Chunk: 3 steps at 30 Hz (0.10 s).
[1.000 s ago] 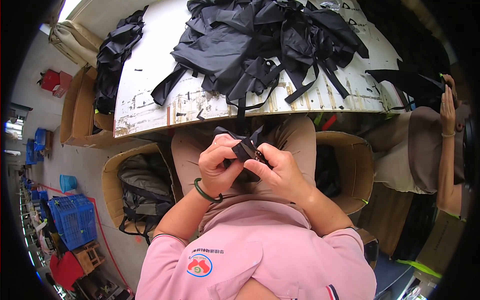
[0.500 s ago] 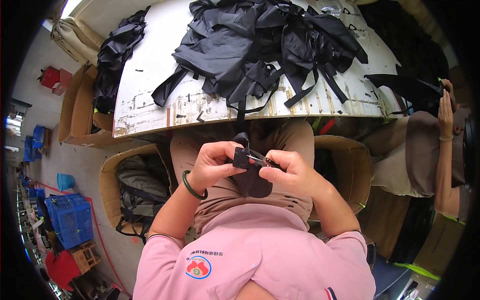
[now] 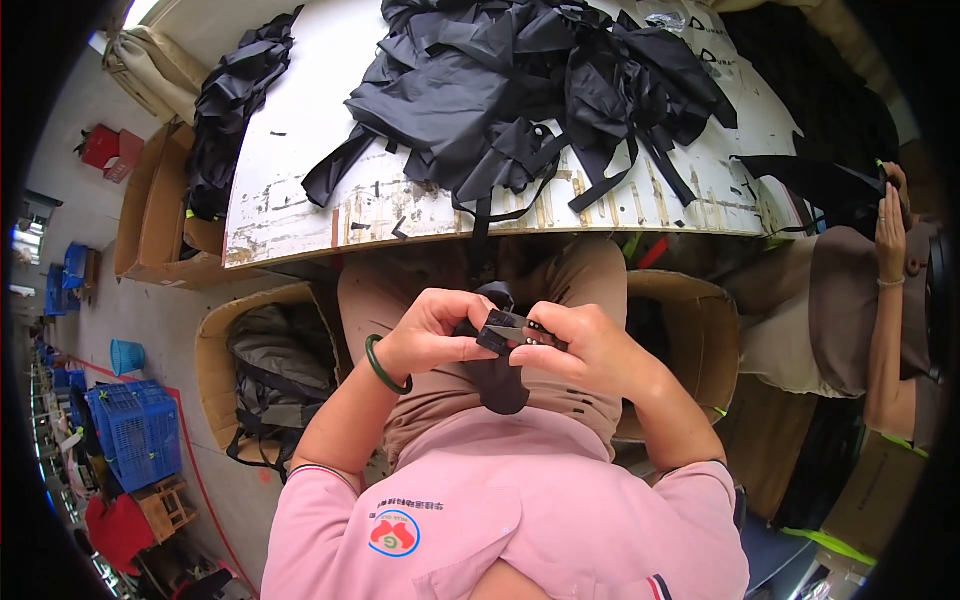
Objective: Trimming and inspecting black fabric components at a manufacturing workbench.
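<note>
My left hand (image 3: 428, 332), with a dark green bangle at its wrist, pinches the squared end of a black webbing strap (image 3: 491, 338) over my lap. Black fabric (image 3: 505, 392) hangs below it between my thighs. In my right hand (image 3: 588, 345) is a small pair of thread snips (image 3: 541, 336), held between thumb and fingers. Their blades point left and lie against the strap's end. Whether the blades are cutting is too small to tell.
Ahead, a worn white table (image 3: 290, 190) bears a heap of black fabric pieces (image 3: 440, 95). Cardboard boxes flank my legs; the left box (image 3: 215, 360) holds dark bags. At the right, another person's hand (image 3: 890, 225) is near black fabric. Blue crates (image 3: 135, 430) stand on the left floor.
The strap's end has tilted and shifted slightly right and down. The snips have come across it, with their blades closer to its face. Both hands keep their holds.
</note>
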{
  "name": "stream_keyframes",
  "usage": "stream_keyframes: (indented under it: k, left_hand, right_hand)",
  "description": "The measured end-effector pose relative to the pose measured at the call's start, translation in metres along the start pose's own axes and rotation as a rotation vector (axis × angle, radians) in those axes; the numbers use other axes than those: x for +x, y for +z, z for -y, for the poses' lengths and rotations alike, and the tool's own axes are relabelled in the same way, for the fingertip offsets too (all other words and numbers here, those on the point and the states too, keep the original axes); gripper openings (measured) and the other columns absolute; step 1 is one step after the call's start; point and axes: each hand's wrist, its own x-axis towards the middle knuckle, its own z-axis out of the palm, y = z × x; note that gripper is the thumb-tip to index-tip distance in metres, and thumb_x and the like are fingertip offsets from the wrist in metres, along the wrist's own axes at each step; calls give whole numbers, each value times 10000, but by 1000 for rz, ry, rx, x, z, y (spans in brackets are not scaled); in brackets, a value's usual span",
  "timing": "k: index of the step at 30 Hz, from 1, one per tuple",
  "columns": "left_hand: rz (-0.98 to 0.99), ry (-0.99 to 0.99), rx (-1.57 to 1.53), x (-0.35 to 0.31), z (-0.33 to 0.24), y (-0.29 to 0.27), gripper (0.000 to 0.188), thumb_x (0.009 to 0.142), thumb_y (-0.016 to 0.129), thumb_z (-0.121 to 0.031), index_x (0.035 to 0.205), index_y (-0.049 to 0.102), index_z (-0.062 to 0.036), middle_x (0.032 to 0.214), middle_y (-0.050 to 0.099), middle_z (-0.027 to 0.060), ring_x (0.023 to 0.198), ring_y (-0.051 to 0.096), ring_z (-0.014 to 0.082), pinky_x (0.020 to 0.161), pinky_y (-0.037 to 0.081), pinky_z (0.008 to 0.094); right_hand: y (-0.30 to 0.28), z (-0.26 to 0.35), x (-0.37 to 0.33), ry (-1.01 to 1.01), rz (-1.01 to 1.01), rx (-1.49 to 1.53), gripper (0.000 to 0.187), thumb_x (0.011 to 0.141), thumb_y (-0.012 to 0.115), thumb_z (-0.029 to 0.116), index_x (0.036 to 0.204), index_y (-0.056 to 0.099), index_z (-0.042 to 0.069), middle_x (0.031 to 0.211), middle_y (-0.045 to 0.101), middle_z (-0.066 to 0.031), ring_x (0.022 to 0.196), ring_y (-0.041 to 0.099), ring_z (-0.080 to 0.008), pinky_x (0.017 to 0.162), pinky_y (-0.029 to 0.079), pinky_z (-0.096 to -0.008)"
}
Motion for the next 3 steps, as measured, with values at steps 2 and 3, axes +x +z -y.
stream_keyframes:
  k: [2, 3]
  left_hand:
    - [7, -35, -4, -2, 2, -2, 83, 780, 710, 16, 815, 636, 8, 909, 662, 79, 824, 579, 130, 754, 454, 267]
    - [5, -25, 14, -2, 2, -2, 97, 775, 725, -6, 823, 642, 6, 929, 669, 88, 827, 580, 133, 766, 454, 263]
  right_hand:
    - [1, -2, 0, 2, 10, -4, 391, 850, 688, 385, 774, 531, 36, 589, 547, -133, 521, 549, -313, 508, 406, -390]
    - [2, -3, 0, 1, 14, 1, 388, 850, 688, 383, 777, 532, 36, 587, 547, -134, 522, 552, -317, 508, 407, -391]
